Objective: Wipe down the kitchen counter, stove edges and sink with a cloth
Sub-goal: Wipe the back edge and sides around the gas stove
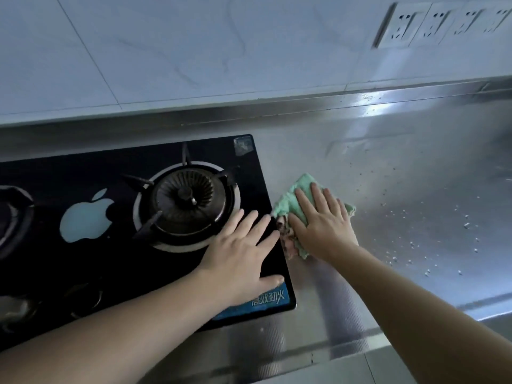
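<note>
A green cloth lies on the steel counter, right against the right edge of the black glass stove. My right hand presses flat on the cloth, fingers spread, covering most of it. My left hand rests flat on the stove's front right corner, fingers apart, holding nothing. The right burner sits just beyond its fingertips. No sink is in view.
White crumbs and dark specks are scattered over the counter to the right of the cloth. A steel backsplash ledge runs along the tiled wall, with wall sockets at the upper right. The counter's front edge is near my arms.
</note>
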